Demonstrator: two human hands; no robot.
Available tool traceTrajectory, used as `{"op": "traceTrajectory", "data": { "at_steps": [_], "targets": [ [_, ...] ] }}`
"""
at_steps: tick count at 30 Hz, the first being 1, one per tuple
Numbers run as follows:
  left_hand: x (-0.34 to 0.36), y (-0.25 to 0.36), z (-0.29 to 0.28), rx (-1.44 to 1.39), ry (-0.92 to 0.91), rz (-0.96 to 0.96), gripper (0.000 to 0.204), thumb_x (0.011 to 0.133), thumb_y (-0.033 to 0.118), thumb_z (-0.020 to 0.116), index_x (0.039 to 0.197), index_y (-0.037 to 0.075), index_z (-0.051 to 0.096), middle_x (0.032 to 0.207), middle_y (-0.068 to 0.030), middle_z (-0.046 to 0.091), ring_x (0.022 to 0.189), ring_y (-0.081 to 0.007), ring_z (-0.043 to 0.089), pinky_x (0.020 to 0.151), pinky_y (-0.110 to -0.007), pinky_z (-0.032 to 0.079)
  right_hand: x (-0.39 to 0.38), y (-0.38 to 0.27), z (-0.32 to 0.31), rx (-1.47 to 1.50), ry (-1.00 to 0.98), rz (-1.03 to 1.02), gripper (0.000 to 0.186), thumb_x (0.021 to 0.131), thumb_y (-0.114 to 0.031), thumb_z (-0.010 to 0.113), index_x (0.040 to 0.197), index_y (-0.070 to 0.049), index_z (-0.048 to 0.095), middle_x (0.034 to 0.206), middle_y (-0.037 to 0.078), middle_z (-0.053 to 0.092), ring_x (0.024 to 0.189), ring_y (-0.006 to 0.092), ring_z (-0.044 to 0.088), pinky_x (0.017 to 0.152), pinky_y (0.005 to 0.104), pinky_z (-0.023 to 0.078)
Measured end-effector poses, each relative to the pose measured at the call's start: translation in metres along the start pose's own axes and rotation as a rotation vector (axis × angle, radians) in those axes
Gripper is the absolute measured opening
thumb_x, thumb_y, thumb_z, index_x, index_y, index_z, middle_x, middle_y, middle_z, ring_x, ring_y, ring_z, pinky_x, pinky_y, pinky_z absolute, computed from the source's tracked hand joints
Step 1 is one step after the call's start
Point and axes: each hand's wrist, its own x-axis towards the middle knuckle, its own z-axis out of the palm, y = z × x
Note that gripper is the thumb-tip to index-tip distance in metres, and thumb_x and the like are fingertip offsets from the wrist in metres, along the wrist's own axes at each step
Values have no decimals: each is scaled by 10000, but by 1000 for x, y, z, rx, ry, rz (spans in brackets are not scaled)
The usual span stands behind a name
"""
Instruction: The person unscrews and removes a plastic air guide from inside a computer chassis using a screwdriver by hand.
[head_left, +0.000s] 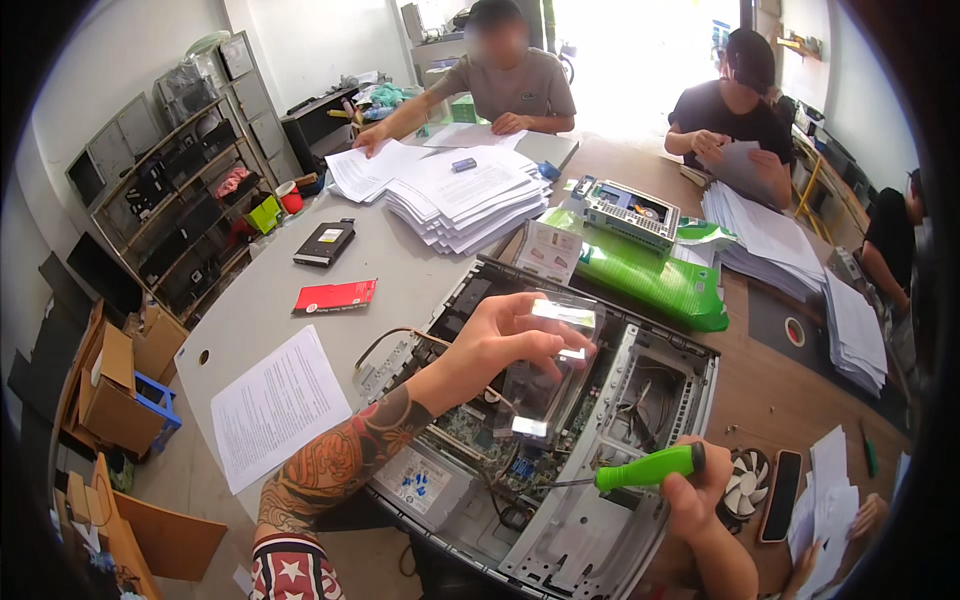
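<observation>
An open desktop computer case (pixel 570 545) lies in front of me, its circuit board, cables and metal bracket showing. Above the board, my left hand (pixel 500 342) has its fingers closed on a clear plastic blister pack (pixel 565 318), which catches bright reflections; its lower part hangs over the board. At the case's right side, my right hand (pixel 694 492) grips a green screwdriver (pixel 645 470) with a black handle end. Its shaft points left over the case. Small blue pieces (pixel 415 482) rest on the silver power supply (pixel 400 500) at the near left.
Paper stacks (pixel 450 205) stand beyond the case. A metal drive cage (pixel 632 215) sits on a green package (pixel 650 275). A black drive (pixel 325 243), red card (pixel 335 297), fan (pixel 745 485) and phone (pixel 782 497) lie around. Other people handle papers across the table and at lower right.
</observation>
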Motion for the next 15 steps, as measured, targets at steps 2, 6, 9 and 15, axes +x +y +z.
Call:
{"op": "traceTrajectory", "data": {
  "at_steps": [2, 6, 9, 15],
  "targets": [
    [-1, 3, 3, 28, 0, 2, 160, 827, 132, 625, 908, 65, 504, 1024, -236, 669, 925, -273, 669, 724, -340, 557, -1, 0, -1, 6, 4, 10, 315, 738, -252, 677, 677, 32, 557, 569, 55, 509, 475, 144, 457, 456, 263, 341],
    [-2, 6, 7, -9, 16, -12, 141, 839, 116, 621, 889, 59, 502, 1043, -236, 666, 940, -254, 664, 736, -339, 555, -1, 0, 0, 6, 11, 6, 316, 742, -255, 675, 685, 33, 558, 571, 52, 511, 483, 136, 457, 460, 259, 341],
    [-2, 3, 6, 54, -28, 25, 149, 851, 122, 628, 879, 45, 504, 1056, -235, 663, 938, -232, 663, 734, -327, 556, -2, 1, 1, 26, 23, 23, 316, 744, -254, 675, 690, 34, 557, 569, 46, 506, 484, 130, 449, 459, 260, 336],
    [-3, 0, 5, 64, -4, 56, 184, 872, 156, 641, 904, 29, 512, 1070, -234, 661, 940, -223, 664, 721, -302, 555, -5, 2, -1, 7, 5, 60, 317, 745, -253, 679, 689, 33, 554, 573, 43, 500, 484, 129, 441, 458, 262, 326]
  ]
}}
